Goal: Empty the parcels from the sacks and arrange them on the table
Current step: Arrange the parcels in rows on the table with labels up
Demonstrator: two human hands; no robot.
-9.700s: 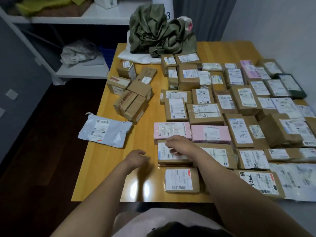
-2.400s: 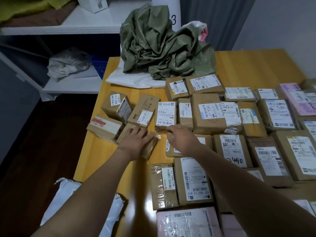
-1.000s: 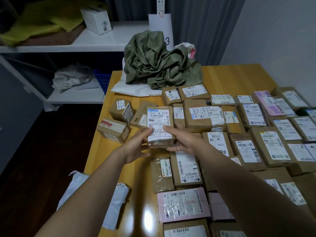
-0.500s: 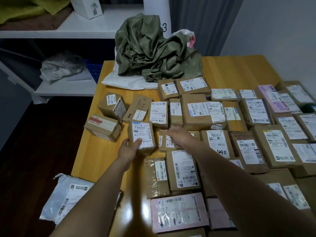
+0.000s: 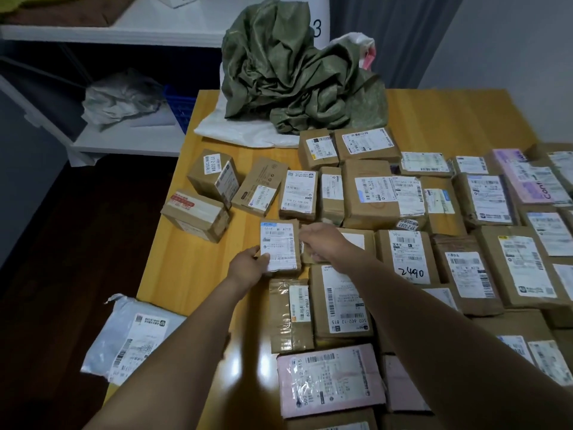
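A small brown parcel [image 5: 280, 247] with a white label lies flat on the yellow wooden table [image 5: 189, 262], at the left end of the rows of parcels. My left hand [image 5: 248, 268] grips its lower left corner. My right hand [image 5: 325, 243] lies over the neighbouring parcel, its fingertips touching the small parcel's right edge. Several labelled brown parcels [image 5: 384, 197] lie in rows across the table's right side. A crumpled green sack [image 5: 279, 72] sits on a white sack [image 5: 245, 131] at the far end.
Three loose boxes [image 5: 195, 212] stand apart near the table's left edge. A grey mailer bag [image 5: 133, 336] hangs over the near left edge. A pink parcel [image 5: 328, 377] lies close to me. White shelves [image 5: 124, 141] stand to the left, a wall to the right.
The small labelled parcel, held up in both hands a second ago, now lies on the table at the left end of a row. My right hand has shifted to its right edge.
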